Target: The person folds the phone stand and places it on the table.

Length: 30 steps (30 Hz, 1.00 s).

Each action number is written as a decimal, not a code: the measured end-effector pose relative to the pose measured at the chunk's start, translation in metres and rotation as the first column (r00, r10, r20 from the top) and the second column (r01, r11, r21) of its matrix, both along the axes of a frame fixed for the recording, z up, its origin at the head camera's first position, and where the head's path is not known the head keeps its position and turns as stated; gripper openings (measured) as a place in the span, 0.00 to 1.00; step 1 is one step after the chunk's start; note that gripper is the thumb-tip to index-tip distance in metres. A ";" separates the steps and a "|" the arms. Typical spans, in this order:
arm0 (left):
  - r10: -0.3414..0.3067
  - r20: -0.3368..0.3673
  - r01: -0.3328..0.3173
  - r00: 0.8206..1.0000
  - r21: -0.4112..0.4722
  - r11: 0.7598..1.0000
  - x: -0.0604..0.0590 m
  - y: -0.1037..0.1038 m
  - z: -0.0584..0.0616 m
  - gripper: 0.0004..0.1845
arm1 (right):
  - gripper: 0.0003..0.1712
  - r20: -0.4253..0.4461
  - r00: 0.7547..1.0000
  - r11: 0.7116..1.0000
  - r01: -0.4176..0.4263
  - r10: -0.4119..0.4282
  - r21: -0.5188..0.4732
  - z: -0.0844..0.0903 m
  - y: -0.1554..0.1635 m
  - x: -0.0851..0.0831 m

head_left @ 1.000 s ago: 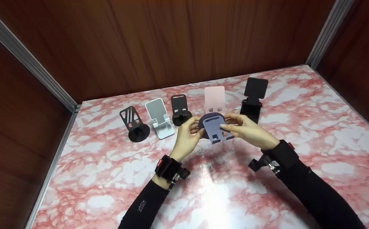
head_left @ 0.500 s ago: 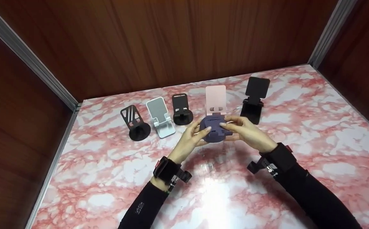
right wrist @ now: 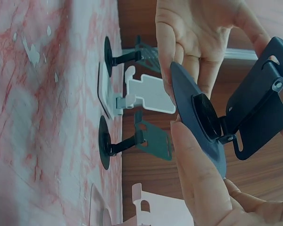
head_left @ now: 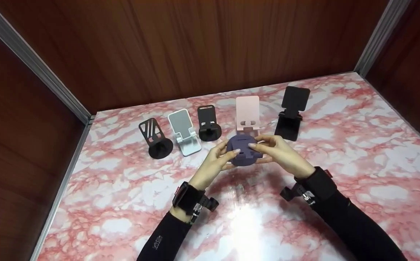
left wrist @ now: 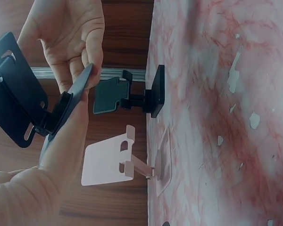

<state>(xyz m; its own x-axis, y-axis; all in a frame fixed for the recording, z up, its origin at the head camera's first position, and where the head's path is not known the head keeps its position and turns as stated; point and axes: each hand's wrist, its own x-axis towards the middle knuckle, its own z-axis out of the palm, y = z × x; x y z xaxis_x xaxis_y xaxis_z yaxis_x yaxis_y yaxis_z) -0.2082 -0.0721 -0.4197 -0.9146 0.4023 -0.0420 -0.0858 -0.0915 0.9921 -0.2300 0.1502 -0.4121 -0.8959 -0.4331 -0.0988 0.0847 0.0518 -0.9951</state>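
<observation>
Both hands hold a dark purple phone stand (head_left: 244,150) above the middle of the table. My left hand (head_left: 211,165) grips its left side, thumb on the folded plate and fingers behind the round base. From the other side my right hand (head_left: 286,156) grips it the same way, thumb near the top of the plate. In the right wrist view the base disc (right wrist: 195,113) is edge-on, and the slotted plate (right wrist: 259,103) stands off it on a short hinged arm. A pink phone stand (head_left: 248,110) stands just behind the held one, which overlaps its lower part.
Left of the pink stand, a row holds a black stand with slanted cutouts (head_left: 155,139), a white-framed stand (head_left: 184,130) and a small black stand (head_left: 208,123). A larger black stand (head_left: 293,112) is at right. Wooden walls (head_left: 213,47) enclose the marbled table (head_left: 123,203).
The stand's plate, tilted out with its lower lip toward me a second ago, has folded closer over the round base. Both hands have shifted grip, thumbs now on the plate, and lowered slightly.
</observation>
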 end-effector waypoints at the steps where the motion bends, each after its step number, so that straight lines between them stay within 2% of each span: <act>1: 0.003 -0.002 -0.003 1.000 -0.003 1.000 0.001 0.000 0.000 0.33 | 0.29 -0.002 1.000 1.000 0.005 -0.004 0.011 0.000 0.000 0.001; 7: 0.012 -0.012 -0.012 1.000 -0.011 1.000 0.004 -0.003 -0.002 0.34 | 0.30 -0.024 1.000 0.998 0.012 -0.010 0.068 0.000 -0.002 0.003; 15: 0.012 -0.022 -0.013 1.000 -0.028 1.000 0.004 -0.005 -0.003 0.34 | 0.27 -0.018 1.000 0.998 0.008 -0.007 0.069 0.001 -0.003 0.003; 30: 0.028 0.001 -0.028 1.000 -0.004 1.000 0.002 -0.003 -0.005 0.34 | 0.31 -0.012 1.000 0.996 0.014 -0.013 0.087 0.001 -0.002 0.004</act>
<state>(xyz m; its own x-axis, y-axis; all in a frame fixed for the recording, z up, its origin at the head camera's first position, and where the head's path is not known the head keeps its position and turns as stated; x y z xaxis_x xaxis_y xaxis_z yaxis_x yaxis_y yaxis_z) -0.2057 -0.0752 -0.4248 -0.9255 0.3762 -0.0443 -0.0839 -0.0896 0.9924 -0.2263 0.1479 -0.4113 -0.9029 -0.4111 -0.1256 0.0751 0.1369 -0.9877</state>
